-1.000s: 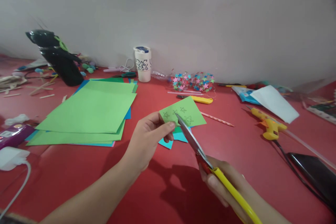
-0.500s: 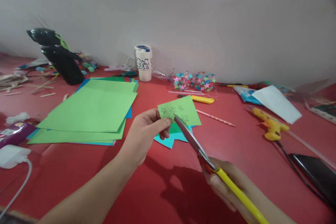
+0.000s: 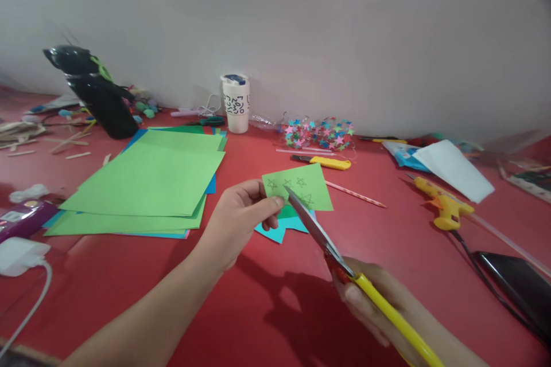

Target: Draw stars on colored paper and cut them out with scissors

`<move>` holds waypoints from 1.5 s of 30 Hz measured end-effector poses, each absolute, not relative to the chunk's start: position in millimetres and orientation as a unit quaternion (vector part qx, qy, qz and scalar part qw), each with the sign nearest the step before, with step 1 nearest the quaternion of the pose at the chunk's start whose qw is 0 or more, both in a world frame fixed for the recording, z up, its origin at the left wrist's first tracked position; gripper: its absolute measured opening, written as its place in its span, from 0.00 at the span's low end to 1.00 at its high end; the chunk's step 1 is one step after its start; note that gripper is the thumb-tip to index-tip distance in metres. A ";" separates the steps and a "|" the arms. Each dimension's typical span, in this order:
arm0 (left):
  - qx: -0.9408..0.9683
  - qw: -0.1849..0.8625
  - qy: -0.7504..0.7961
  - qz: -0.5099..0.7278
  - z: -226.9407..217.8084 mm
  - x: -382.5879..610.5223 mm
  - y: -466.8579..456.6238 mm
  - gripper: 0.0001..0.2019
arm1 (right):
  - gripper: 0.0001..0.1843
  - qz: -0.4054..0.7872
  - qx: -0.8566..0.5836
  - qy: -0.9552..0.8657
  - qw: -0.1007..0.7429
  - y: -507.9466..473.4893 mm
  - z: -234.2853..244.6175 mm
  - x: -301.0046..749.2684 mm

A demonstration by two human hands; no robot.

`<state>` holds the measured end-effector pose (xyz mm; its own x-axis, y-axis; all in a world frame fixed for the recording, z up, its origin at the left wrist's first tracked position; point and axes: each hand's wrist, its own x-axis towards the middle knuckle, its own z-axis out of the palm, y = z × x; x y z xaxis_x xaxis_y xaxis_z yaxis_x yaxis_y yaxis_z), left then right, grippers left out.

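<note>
My left hand pinches the lower left corner of a small light-green sheet of paper, which is held up off the table. Several stars are drawn on it in dark lines. My right hand grips yellow-handled scissors, whose blades look closed or nearly so. The blade tips lie over the paper among the drawn stars; whether they touch it I cannot tell. Under the held sheet, cut pieces of turquoise paper and a darker green piece rest on the red table.
A stack of coloured paper lies left. Behind stand a black bottle and a white cup. Star garland, a yellow cutter and a pencil lie beyond my hands. A yellow glue gun and a black phone lie right.
The green paper has shifted slightly right and down and tilted a little in my left hand. The scissors have barely moved, their tips still over the drawn stars.
</note>
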<state>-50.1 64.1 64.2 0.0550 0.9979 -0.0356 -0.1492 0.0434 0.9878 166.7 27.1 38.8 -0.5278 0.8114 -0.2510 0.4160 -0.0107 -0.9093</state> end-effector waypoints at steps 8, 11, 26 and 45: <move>0.437 0.587 0.436 0.524 63.8 -48.7 65.5 0.04 | 0.30 0.541 -0.457 -0.679 0.194 25.6 39.3 165.3; 0.417 0.619 0.412 0.522 62.6 -45.9 63.5 0.07 | 0.29 0.526 -0.462 -0.684 0.203 24.7 35.3 165.2; 0.437 0.560 0.423 0.562 64.6 -43.7 60.9 0.07 | 0.29 0.533 -0.452 -0.687 0.198 25.2 35.5 164.4; 0.495 0.544 0.497 0.460 74.2 -58.0 67.1 0.07 | 0.30 0.537 -0.457 -0.684 0.184 28.8 39.5 167.8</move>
